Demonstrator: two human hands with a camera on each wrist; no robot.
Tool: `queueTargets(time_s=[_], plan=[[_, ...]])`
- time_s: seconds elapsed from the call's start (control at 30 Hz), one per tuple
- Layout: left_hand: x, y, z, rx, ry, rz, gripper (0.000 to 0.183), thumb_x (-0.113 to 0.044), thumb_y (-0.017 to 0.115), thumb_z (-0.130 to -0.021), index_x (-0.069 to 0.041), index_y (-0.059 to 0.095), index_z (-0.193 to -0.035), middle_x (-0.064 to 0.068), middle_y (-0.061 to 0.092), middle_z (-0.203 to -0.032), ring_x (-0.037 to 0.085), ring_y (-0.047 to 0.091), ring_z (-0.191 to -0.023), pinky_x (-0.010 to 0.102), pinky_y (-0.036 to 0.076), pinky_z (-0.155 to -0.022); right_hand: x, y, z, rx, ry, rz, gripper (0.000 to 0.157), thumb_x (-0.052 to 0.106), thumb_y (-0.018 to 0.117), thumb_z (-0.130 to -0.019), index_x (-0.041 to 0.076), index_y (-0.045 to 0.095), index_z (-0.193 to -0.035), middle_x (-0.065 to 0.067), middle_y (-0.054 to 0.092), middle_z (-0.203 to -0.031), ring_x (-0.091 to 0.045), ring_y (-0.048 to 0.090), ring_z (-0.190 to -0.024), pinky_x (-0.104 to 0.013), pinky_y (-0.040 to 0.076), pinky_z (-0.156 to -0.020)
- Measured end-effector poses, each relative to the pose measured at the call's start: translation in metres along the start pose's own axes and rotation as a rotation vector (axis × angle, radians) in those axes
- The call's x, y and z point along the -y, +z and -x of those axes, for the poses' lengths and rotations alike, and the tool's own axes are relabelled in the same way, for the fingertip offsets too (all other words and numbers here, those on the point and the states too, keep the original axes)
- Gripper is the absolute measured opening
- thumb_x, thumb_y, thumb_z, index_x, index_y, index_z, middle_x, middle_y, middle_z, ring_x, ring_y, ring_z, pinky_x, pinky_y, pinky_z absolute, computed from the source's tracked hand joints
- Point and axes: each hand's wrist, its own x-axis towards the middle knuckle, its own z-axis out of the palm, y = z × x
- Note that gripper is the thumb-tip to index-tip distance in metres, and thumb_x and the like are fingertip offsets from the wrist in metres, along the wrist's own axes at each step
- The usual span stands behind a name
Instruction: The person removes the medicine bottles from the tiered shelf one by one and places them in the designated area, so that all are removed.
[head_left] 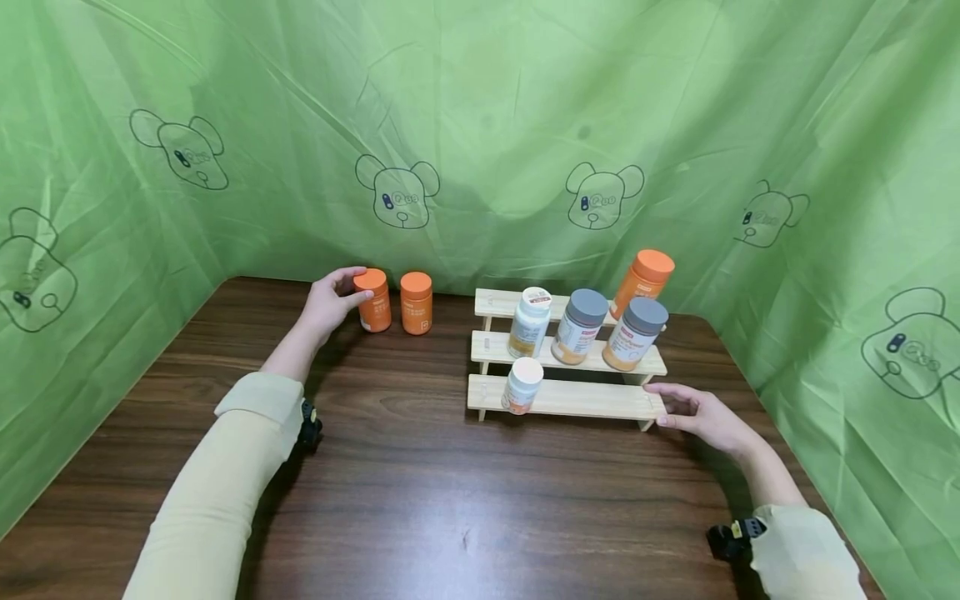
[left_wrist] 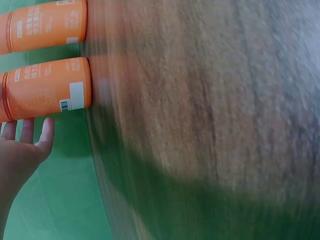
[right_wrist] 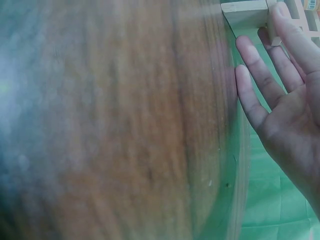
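My left hand [head_left: 327, 307] holds an orange supplement bottle [head_left: 376, 311] by its lid, thumb in front and fingers behind. The bottle stands upright at the table's back; in the left wrist view three fingers [left_wrist: 46, 134] lie along its side. A matching orange bottle [head_left: 417, 314] stands just to its right. My right hand [head_left: 703, 417] grips the right end of the lowest step of a three-tier wooden rack [head_left: 585, 398] between thumb and index finger. In the right wrist view its other fingers [right_wrist: 257, 72] reach out loosely beside the rack's end.
On the rack stand a small white-capped bottle [head_left: 522, 387] below, a taller white-capped bottle [head_left: 529, 323] and two grey-capped jars [head_left: 579, 329] in the middle, and an orange bottle [head_left: 642, 281] on top. Green cloth [head_left: 495, 125] walls in the brown table [head_left: 420, 500].
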Motion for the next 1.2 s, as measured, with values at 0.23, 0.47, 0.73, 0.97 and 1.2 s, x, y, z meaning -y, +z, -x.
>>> queueTargets(time_s=[0.23, 0.47, 0.73, 0.97, 1.2], plan=[[0.002, -0.004, 0.000, -0.003, 0.004, 0.008, 0.053, -0.026, 0.071, -0.085, -0.016, 0.052, -0.133, 0.010, 0.050, -0.136, 0.024, 0.044, -0.125, 0.042, 0.038, -0.104, 0.003, 0.000, -0.002, 0.000, -0.017, -0.009, 0.053, 0.016, 0.069, -0.087, 0.008, 0.049, -0.135, -0.017, 0.056, -0.128, -0.008, 0.062, -0.100, -0.021, 0.050, -0.080], [-0.012, -0.008, 0.007, 0.009, 0.030, -0.003, 0.057, -0.020, 0.070, -0.086, -0.008, 0.047, -0.137, 0.013, 0.047, -0.138, 0.027, 0.041, -0.128, 0.044, 0.034, -0.107, 0.001, 0.000, -0.003, 0.011, -0.028, -0.005, 0.053, 0.016, 0.068, -0.087, 0.008, 0.049, -0.136, -0.021, 0.054, -0.130, -0.008, 0.063, -0.100, -0.021, 0.050, -0.081], [-0.037, -0.011, 0.017, 0.011, 0.093, -0.041, 0.056, -0.022, 0.068, -0.088, -0.009, 0.046, -0.138, 0.011, 0.044, -0.142, 0.028, 0.036, -0.132, 0.048, 0.032, -0.107, -0.002, 0.000, -0.004, 0.003, -0.013, -0.018, 0.053, 0.017, 0.070, -0.086, 0.011, 0.050, -0.135, -0.014, 0.056, -0.129, -0.009, 0.063, -0.100, -0.022, 0.051, -0.080], [-0.060, -0.005, 0.025, 0.054, 0.115, 0.015, 0.058, -0.023, 0.070, -0.087, -0.008, 0.046, -0.138, 0.010, 0.045, -0.142, 0.027, 0.037, -0.133, 0.046, 0.036, -0.106, -0.001, 0.000, -0.001, 0.009, -0.006, 0.003, 0.053, 0.019, 0.069, -0.087, 0.011, 0.050, -0.135, -0.017, 0.057, -0.128, -0.008, 0.063, -0.101, -0.021, 0.050, -0.081], [-0.094, 0.002, 0.037, 0.116, 0.106, 0.045, 0.060, -0.028, 0.072, -0.084, -0.016, 0.047, -0.137, 0.007, 0.047, -0.142, 0.021, 0.039, -0.133, 0.042, 0.038, -0.105, -0.001, 0.001, 0.001, -0.003, -0.017, -0.002, 0.052, 0.017, 0.069, -0.087, 0.008, 0.050, -0.135, -0.017, 0.056, -0.129, -0.006, 0.062, -0.101, -0.021, 0.050, -0.081]])
